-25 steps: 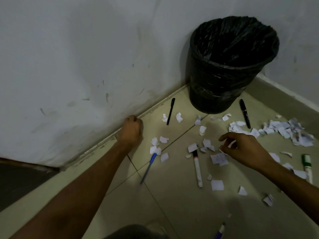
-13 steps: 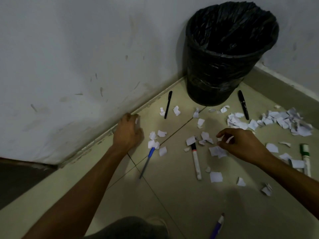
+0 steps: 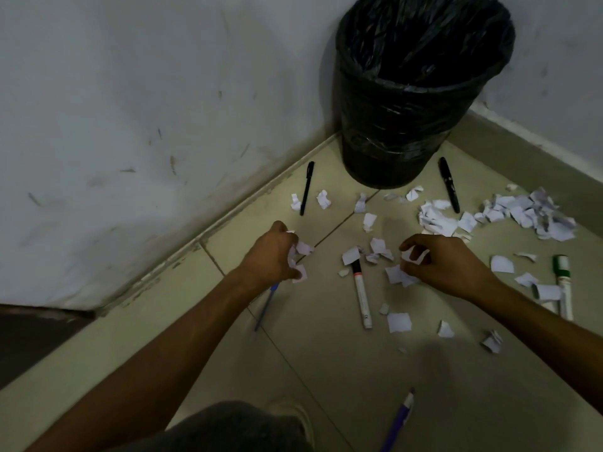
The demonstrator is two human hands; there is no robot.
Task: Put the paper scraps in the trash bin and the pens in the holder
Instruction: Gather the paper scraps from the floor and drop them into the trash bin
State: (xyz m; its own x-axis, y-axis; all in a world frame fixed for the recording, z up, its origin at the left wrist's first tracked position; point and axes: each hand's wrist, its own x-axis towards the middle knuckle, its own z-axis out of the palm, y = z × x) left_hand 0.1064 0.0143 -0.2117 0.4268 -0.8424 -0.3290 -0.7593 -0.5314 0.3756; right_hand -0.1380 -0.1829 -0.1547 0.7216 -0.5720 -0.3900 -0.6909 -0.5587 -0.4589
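White paper scraps (image 3: 528,216) lie scattered over the tiled floor in front of a black-lined trash bin (image 3: 417,102) that stands in the wall corner. My left hand (image 3: 270,256) is closed on a few scraps near the wall's base. My right hand (image 3: 440,259) pinches scraps between its fingers, just right of a white marker (image 3: 362,295). A blue pen (image 3: 266,305) lies partly under my left wrist. Two black pens (image 3: 306,187) (image 3: 448,184) lie either side of the bin. A green marker (image 3: 563,282) and a purple pen (image 3: 399,419) lie further out. No pen holder is in view.
Grey scuffed walls meet at the corner behind the bin. A raised skirting ledge (image 3: 528,151) runs along the right wall. My knee (image 3: 235,429) fills the bottom centre. A dark area (image 3: 29,337) sits at the lower left.
My left hand moved right from the wall's base onto the scraps by the blue pen and closed on them. My right hand closed its fingers on scraps. The camera dipped closer.
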